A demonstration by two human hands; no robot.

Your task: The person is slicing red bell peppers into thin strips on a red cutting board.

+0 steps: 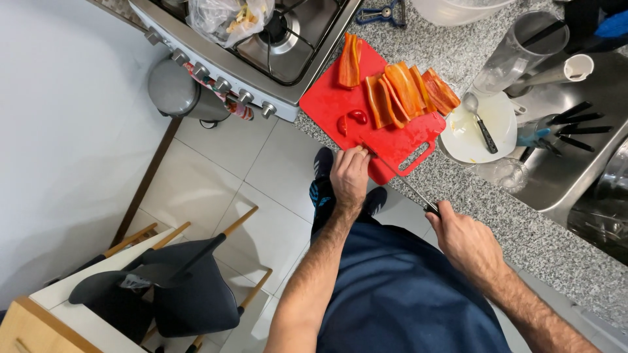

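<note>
Right hand closed on knife, blade angled toward left hand. Left fingers curled at near edge of red board, pinching something unclear. Pepper strips piled at far end. Risk: blade nicking fingertips, being so close.

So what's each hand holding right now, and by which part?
The right hand grips a knife by its black handle. The left hand pinches something small at the board's near edge; what it is cannot be told.
</note>
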